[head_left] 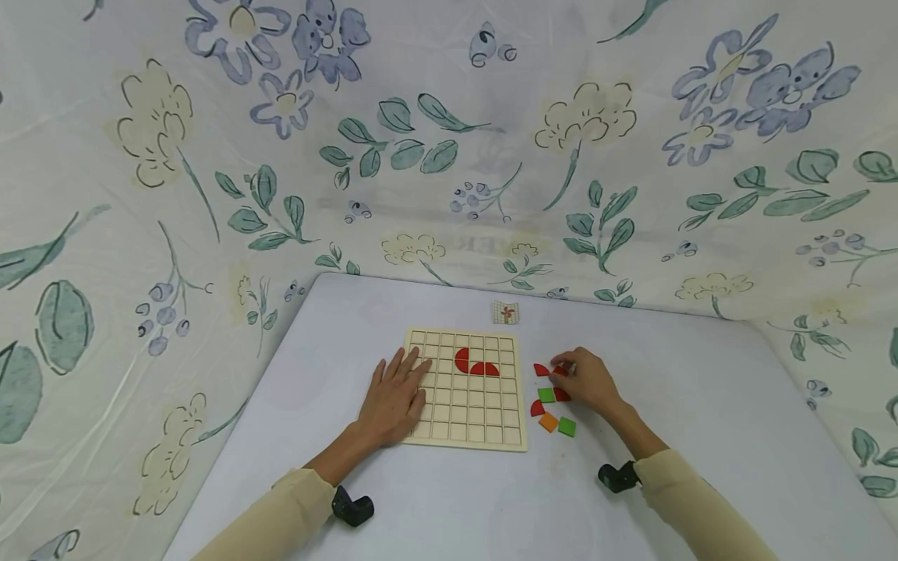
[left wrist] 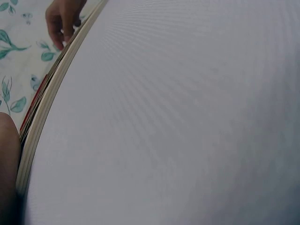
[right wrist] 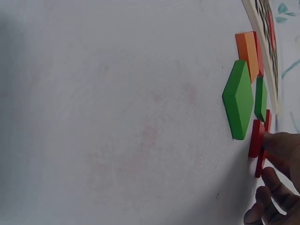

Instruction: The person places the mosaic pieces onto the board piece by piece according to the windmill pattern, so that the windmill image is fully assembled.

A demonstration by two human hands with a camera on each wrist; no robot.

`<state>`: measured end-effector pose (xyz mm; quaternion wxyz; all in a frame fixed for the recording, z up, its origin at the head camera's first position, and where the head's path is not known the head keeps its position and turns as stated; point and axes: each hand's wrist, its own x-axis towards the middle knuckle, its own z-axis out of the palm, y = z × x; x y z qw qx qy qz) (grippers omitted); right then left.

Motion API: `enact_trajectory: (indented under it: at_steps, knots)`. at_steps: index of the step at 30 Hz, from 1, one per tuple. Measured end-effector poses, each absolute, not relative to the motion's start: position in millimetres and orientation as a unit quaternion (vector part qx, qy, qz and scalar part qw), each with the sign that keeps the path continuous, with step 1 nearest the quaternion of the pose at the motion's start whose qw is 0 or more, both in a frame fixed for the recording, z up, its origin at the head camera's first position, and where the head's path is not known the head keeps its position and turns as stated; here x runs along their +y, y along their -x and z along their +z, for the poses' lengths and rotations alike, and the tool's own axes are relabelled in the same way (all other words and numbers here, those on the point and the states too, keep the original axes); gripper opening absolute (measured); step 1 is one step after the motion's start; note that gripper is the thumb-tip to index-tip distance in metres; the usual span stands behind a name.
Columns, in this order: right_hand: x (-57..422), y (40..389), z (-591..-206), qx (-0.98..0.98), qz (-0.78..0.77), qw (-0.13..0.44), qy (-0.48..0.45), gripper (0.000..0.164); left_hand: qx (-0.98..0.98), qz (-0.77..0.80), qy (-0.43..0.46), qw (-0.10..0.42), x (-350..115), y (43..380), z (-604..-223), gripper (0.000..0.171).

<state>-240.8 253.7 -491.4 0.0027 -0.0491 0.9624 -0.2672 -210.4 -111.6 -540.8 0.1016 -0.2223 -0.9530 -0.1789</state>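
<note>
Gridded board: centre of the head view, on the white tabletop (head_left: pixel 337 335); the wooden gridded board (head_left: pixel 466 397) bears red curved pieces (head_left: pixel 485 369) in its upper middle cells.
Left hand: the left hand (head_left: pixel 394 397) lies on the board's left side, fingers spread.
Right hand: right of centre, the right hand (head_left: pixel 589 379) reaches down among red loose pieces (head_left: pixel 562 394), thumb and fingers bent close about one; whether they pinch it I cannot tell.
Nearby pieces: two green squares (head_left: pixel 567 427) and an orange square (head_left: pixel 549 422), just right of the board.
Patterned card: the card (head_left: pixel 505 312) sits above the board; its red figure is too small to read surely.
Piece-picking: probably the step in hand, the left hand seemingly steadying the board; the next move likely calls for a secure pinch on one red piece.
Hard to see: the right hand partly covers the red pieces; the left wrist view shows the board only edge-on, the near hand cut off at left.
</note>
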Motion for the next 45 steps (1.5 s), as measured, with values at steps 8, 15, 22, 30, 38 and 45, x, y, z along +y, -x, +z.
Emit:
enact_trajectory:
  at_steps: [8,15,22,30,38,45]
  knots:
    - [256.4,241.0,-489.8,0.965,-0.254,0.002,0.066,0.02,-0.955,-0.172,0.219,0.104,-112.3,211.1,-538.6,0.053]
    - [254.5,243.0,-493.0,0.965,-0.254,-0.006,0.072,0.018,-0.954,-0.172,0.22,0.106,-112.8,211.3,-538.0,0.052]
    - [245.2,245.1,-499.0,0.959,-0.254,-0.039,0.116,0.018,-0.953,-0.176,0.222,0.105,-113.1,210.0,-536.7,0.052]
    - [240.1,246.7,-500.2,0.958,-0.263,-0.035,0.112,0.021,-0.952,-0.179,0.226,0.105,-112.2,210.0,-538.1,0.052]
    - [237.4,245.6,-493.7,0.928,-0.361,0.008,0.096,0.018,-0.952,-0.178,0.225,0.103,-112.6,210.8,-540.8,0.052]
    - [232.3,248.4,-496.1,0.915,-0.38,0.001,0.133,0.021,-0.952,-0.177,0.223,0.107,-112.4,210.6,-541.2,0.052]
